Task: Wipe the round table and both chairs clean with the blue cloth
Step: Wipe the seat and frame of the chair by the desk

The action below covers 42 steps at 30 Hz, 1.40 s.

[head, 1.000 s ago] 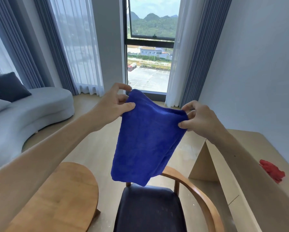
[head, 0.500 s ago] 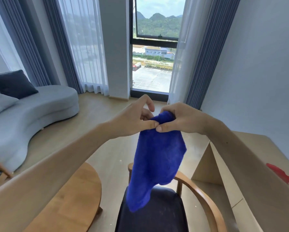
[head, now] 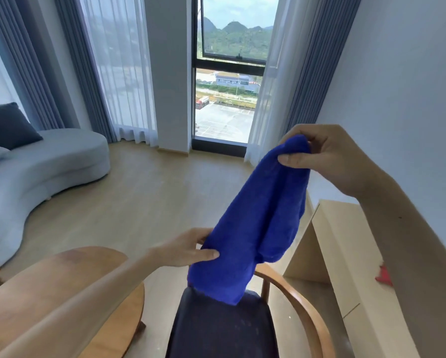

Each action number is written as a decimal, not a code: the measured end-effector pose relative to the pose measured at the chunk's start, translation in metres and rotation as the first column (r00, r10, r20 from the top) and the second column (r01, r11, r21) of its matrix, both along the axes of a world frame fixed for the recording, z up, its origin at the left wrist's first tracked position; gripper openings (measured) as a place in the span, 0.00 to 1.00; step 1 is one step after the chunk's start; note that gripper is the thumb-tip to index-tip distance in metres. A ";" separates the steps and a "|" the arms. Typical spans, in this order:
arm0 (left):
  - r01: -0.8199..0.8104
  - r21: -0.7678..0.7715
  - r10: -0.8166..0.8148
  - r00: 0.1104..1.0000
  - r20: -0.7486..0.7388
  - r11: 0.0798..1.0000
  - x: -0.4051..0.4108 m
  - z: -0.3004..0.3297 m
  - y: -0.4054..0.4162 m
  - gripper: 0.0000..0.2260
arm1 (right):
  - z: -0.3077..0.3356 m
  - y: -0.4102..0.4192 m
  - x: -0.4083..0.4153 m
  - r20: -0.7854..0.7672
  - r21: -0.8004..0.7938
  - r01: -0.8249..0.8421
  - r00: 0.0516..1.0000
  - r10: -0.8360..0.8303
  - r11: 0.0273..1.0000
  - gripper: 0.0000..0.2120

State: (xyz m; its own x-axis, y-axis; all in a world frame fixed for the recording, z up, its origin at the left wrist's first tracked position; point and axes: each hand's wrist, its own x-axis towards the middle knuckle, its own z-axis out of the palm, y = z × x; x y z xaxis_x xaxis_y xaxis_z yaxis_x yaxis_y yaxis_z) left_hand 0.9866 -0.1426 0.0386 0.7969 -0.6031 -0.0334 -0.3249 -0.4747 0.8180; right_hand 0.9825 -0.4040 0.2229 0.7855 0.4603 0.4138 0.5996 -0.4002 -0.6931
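Two hands share the blue cloth [head: 255, 223], which hangs in the air over the dark seat of a wooden armchair [head: 224, 326]. The right hand [head: 328, 161] is closed on the cloth's gathered upper end, thumb pressed against the fabric, and from there the cloth slopes down and leftward to the left hand [head: 185, 250], whose thumb and fingers pinch its lower edge. Below that pinch, the loose tail dangles just above the seat; whether it touches the cushion cannot be told.

Judging by the deep folds and the plush nap, the cloth is light, limp and not slippery, so it should bunch rather than keep any shape. A wad in the palm or a flat fold under spread fingers looks like the surest hold for wiping; corner pinches would leave most of it trailing. To the left of the left hand, partly hidden by the forearm, lies the round table [head: 92, 257].
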 end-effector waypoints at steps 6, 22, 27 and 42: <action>-0.193 0.079 0.188 0.980 0.067 0.978 0.001 -0.005 0.036 0.12 | -0.011 -0.052 0.001 -0.030 0.016 0.205 0.978 -0.205 0.979 0.12; -0.457 0.245 0.481 0.876 -0.044 0.855 0.033 0.037 0.051 0.08 | -0.134 -0.063 0.016 -0.390 -0.285 0.405 0.779 -0.492 0.868 0.05; -0.558 0.294 0.612 0.779 -0.139 0.776 0.034 0.013 0.036 0.08 | -0.160 -0.046 0.012 -0.408 -0.284 0.436 0.751 -0.520 0.854 0.05; -0.627 -0.084 0.403 0.591 -0.699 0.774 -0.012 0.012 -0.062 0.10 | -0.177 0.047 -0.020 -0.278 -0.342 0.257 0.891 -0.359 0.904 0.11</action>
State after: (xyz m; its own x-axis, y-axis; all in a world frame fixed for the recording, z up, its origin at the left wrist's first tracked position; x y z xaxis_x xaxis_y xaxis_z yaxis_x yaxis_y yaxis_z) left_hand 0.9751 -0.2050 0.0502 0.8324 -0.1617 -0.5301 0.5206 -0.0996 0.8479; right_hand 0.9622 -0.3572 0.0463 0.9731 0.2304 -0.0049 0.1716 -0.7388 -0.6517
